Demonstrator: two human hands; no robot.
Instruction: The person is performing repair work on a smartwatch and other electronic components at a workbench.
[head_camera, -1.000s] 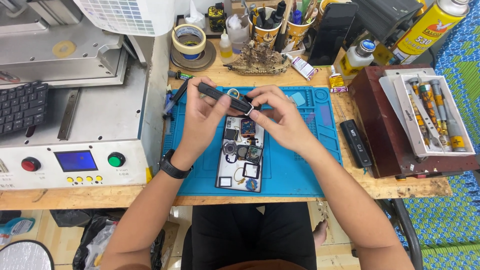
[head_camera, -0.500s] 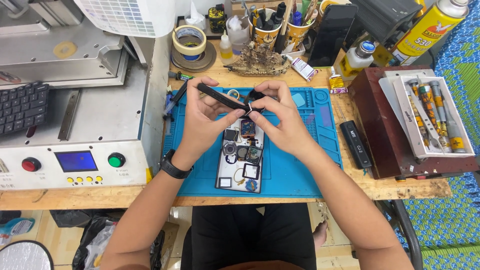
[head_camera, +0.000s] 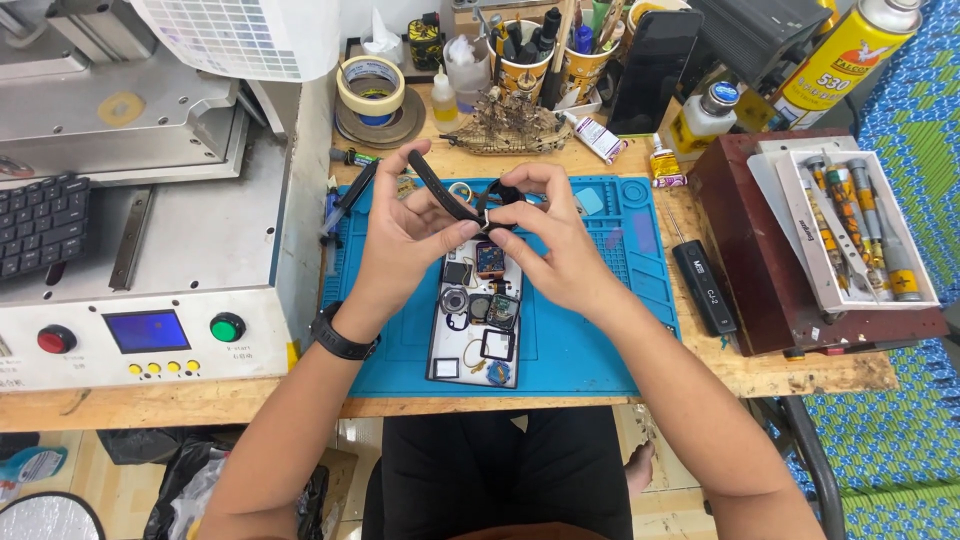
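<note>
My left hand (head_camera: 400, 240) and my right hand (head_camera: 550, 245) meet above a blue work mat (head_camera: 590, 340), both gripping a black watch strap (head_camera: 438, 188). One strap half slants up to the left from my left fingers; the other end is pinched under my right fingers. Just below my hands lies a white tray (head_camera: 445, 345) holding several small watch parts, among them a square module (head_camera: 490, 260) and a round ring (head_camera: 455, 300). A black band sits on my left wrist.
A grey machine with a blue screen (head_camera: 150, 330) and a keyboard (head_camera: 40, 225) stands at the left. Tape rolls (head_camera: 372, 88), bottles and cups of tools line the back. A black tool (head_camera: 705, 285) and a dark red case with a screwdriver tray (head_camera: 850, 230) lie at the right.
Both hands have lifted the strap slightly, and its left half now tilts up more steeply. My fingers have closed in at the strap's middle.
</note>
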